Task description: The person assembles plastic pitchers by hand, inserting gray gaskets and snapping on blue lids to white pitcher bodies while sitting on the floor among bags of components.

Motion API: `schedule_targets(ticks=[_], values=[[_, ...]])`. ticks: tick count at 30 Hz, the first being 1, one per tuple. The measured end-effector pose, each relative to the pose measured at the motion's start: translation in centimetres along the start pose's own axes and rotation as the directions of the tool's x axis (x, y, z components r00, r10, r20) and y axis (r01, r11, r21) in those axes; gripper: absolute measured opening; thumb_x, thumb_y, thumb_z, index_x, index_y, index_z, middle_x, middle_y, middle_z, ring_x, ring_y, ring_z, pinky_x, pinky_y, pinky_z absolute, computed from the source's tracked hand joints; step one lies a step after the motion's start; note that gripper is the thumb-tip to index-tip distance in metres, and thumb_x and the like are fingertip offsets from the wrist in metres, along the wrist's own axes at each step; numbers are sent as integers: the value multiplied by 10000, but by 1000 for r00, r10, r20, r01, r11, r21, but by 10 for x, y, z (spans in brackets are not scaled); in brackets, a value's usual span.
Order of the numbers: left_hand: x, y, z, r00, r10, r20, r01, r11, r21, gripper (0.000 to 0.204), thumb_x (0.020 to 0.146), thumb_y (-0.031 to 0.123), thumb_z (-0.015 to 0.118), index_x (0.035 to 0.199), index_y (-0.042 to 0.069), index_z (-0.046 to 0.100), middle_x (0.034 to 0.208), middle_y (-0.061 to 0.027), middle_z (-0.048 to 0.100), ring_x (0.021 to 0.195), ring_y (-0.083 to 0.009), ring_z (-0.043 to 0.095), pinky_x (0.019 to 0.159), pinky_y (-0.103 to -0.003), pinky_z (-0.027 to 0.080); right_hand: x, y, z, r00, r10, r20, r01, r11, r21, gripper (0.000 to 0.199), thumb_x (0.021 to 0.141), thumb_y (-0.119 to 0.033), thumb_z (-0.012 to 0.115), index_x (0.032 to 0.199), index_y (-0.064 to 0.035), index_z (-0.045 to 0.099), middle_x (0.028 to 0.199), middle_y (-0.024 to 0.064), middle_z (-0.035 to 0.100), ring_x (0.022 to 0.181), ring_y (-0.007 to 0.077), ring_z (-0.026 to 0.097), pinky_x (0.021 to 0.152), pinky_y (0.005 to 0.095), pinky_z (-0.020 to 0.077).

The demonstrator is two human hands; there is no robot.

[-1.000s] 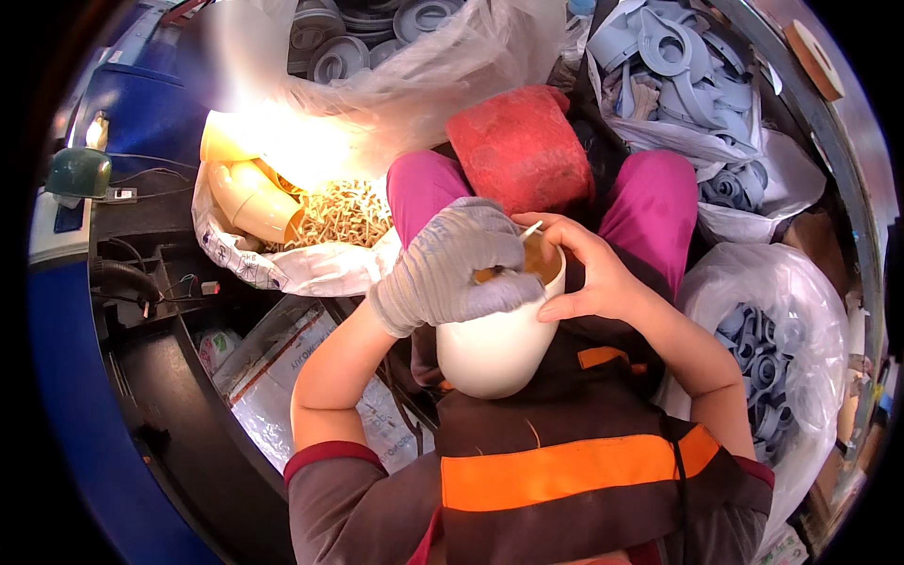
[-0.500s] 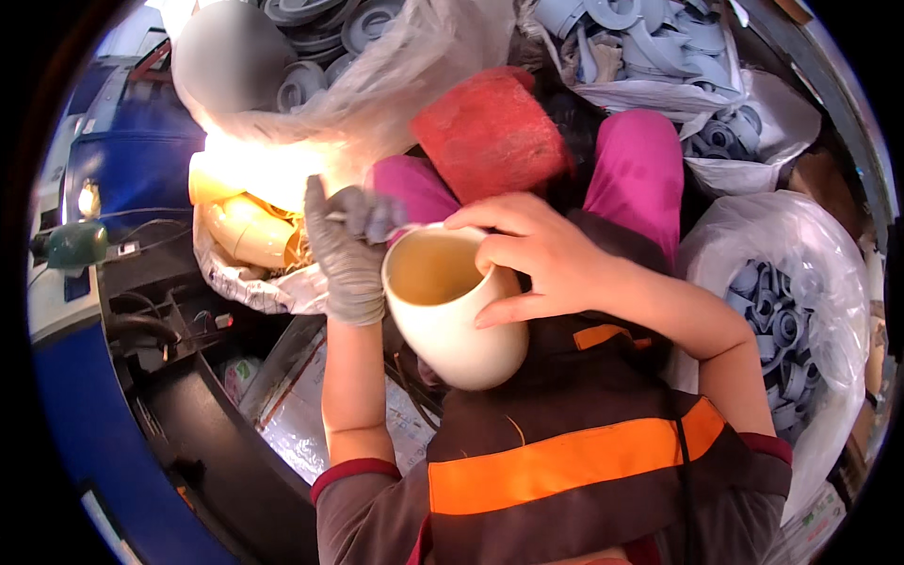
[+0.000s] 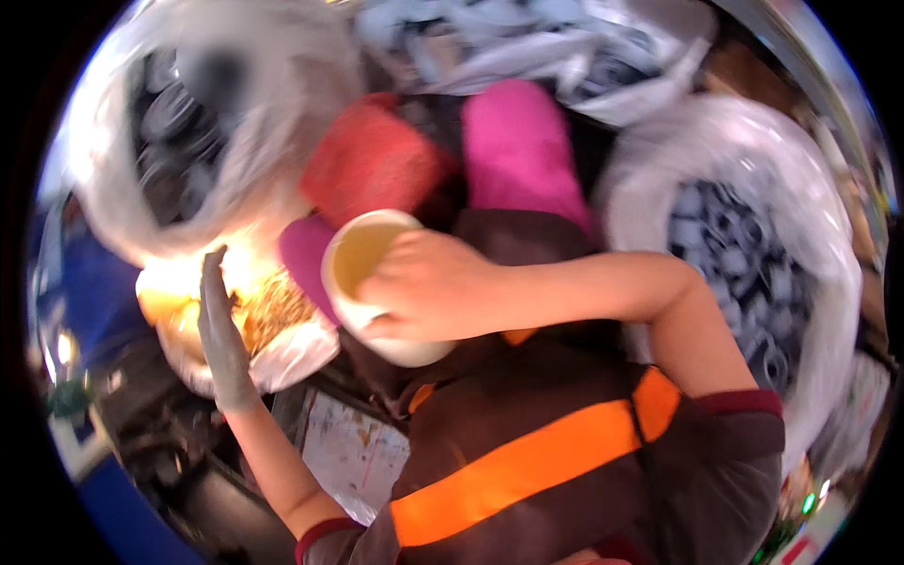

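A cream-white, rounded, cup-shaped vessel point(image 3: 405, 350) with a yellowish inside tilts over my lap, its wide mouth toward the upper left. My bare right hand point(image 3: 428, 287) grips it by the rim, fingers over the edge and thumb on the outer wall. My left hand point(image 3: 224, 330), in a grey glove, is apart from the vessel and seen edge-on, its fingers stretched out. Beside it lies an open bag point(image 3: 297, 358) with yellow curved pieces point(image 3: 174, 297) and straw-like bits point(image 3: 275, 306), brightly lit. Motion blurs the picture.
A red block-like object point(image 3: 372, 165) rests between my pink-clad legs. Plastic bags of grey parts stand at the upper left point(image 3: 104, 188), the top point(image 3: 593, 56) and the right point(image 3: 819, 226). Dark machinery point(image 3: 226, 513) and a flat pale sheet point(image 3: 348, 452) lie at lower left.
My left hand has left the vessel's rim and swung left and down toward the bag of yellow pieces. My right hand still holds the vessel. The whole view has shifted and turned.
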State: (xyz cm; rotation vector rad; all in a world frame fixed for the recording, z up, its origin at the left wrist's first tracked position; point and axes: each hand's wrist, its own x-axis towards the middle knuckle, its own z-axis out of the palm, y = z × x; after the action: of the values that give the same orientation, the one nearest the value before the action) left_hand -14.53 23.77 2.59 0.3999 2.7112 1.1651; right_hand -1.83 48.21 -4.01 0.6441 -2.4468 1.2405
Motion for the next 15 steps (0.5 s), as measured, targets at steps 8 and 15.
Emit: schedule_targets(ticks=[8,15], values=[[-9,5,82,976,106,189,16,832,-554,426,964,408,391,869,19,536,1085,-201,624,991,-271,597,900,-349,453,-153,68,-182,363,696,-619,-646,667,372,242,899,-273,588,844,-45,646,671,6,587,614,95,557,563,241,441],[3,3,127,821,316,476,64,778,-626,335,920,312,466,694,64,460,1047,-222,613,883,-235,578,789,-316,472,-390,142,-200,214,703,-678,-936,-50,-347,252,865,-211,531,943,5,634,880,171,678,772,262,661,661,387,503]])
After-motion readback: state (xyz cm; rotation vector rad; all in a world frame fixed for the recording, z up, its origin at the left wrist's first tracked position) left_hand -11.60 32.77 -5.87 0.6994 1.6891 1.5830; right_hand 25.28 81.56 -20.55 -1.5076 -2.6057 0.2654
